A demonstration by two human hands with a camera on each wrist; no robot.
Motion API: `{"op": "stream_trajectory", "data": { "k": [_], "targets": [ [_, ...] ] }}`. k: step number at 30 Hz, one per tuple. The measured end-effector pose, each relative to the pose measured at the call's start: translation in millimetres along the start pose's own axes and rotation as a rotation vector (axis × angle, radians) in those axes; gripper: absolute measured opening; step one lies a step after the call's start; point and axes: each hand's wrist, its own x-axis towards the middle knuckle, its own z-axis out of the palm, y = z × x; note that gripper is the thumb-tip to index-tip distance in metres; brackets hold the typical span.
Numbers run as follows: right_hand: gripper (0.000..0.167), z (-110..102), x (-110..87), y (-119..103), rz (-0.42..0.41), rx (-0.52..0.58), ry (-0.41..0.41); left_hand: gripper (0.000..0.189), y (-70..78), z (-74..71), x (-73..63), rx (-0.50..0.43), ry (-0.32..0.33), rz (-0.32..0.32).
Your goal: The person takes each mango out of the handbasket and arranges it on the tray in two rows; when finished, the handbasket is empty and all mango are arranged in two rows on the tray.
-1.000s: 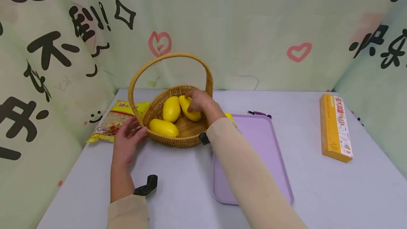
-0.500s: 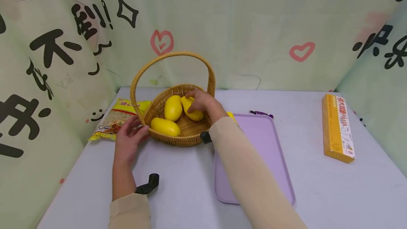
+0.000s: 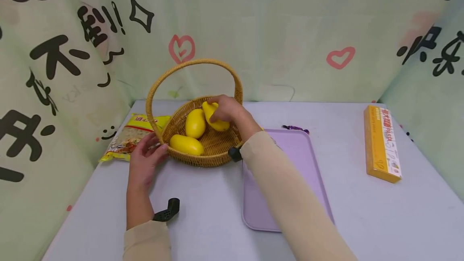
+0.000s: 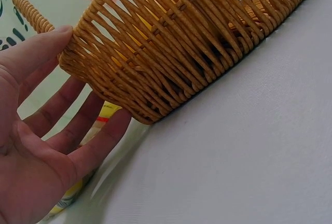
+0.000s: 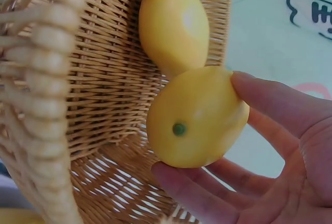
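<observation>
A wicker basket [image 3: 203,162] with a tall arched handle stands on the table in the head view. My left hand [image 3: 145,158] holds its left side; in the left wrist view the thumb lies at the rim and the fingers reach round the outer wall [image 4: 171,53]. Inside the basket my right hand [image 3: 229,112] grips a yellow mango [image 5: 194,123] between thumb and fingertips, its green stem spot showing in the right wrist view. Close to it lies a second mango [image 3: 195,124], and a third mango [image 3: 186,145] rests near the front left rim.
Behind my left hand lies a yellow food bag [image 3: 128,136]. A lilac tray [image 3: 290,164], partly covered by my right sleeve, sits right of the basket, with a purple wrapped candy [image 3: 295,128] past its far edge. An orange pasta box [image 3: 382,144] lies far right.
My right hand has risen slightly with the mango, which now sits higher and more upright in the basket. The left hand keeps its place on the basket.
</observation>
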Motion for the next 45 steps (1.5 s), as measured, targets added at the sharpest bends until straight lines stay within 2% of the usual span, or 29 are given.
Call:
{"op": "stream_trajectory", "data": {
  "k": [8,15,22,45],
  "targets": [
    [0.068,-2.6,-15.1,-7.8,-0.064,-0.031,0.06,0.066,1.3,-1.1,-0.6,0.012,0.0,-0.012],
    [0.067,-8.0,-34.9,-16.3,-0.086,-0.037,0.057,0.065,1.8,0.2,-1.4,-0.007,-0.004,-0.007],
    [0.067,-17.7,-56.7,-16.5,-0.153,-0.059,0.062,0.065,2.8,1.0,-1.6,-0.007,-0.004,-0.008],
    [0.068,-48.2,-112.6,7.3,-0.185,-0.051,0.085,0.068,2.4,1.3,-2.8,0.003,-0.009,-0.021]
  ]
}}
